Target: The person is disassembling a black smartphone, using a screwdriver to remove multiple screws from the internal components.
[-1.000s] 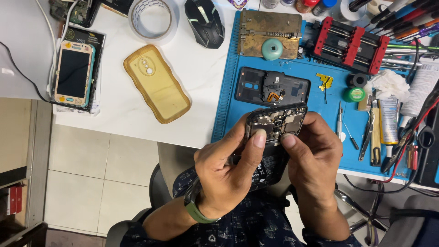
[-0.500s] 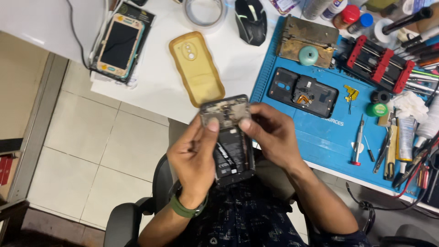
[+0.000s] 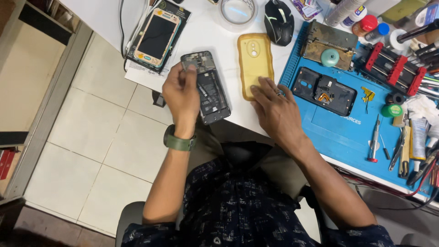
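Observation:
My left hand [image 3: 182,93] grips an opened dark phone body [image 3: 208,89], its inner parts facing up, at the near edge of the white table [image 3: 208,32]. My right hand [image 3: 272,110] rests with fingers spread on the table edge. Its fingertips touch the lower end of a yellow phone case [image 3: 254,61] that lies flat. A green watch band sits on my left wrist.
A blue work mat [image 3: 347,132] holds a black phone back frame [image 3: 323,90], a screwdriver [image 3: 374,144], tweezers and tubes at the right. A gold-rimmed phone [image 3: 156,36], a tape roll [image 3: 237,11] and a black mouse [image 3: 279,20] lie farther back. Tiled floor is at the left.
Both hands held the opened phone over my lap; now only the left hand holds it, moved left to the table edge. The right hand let go and went to the yellow case.

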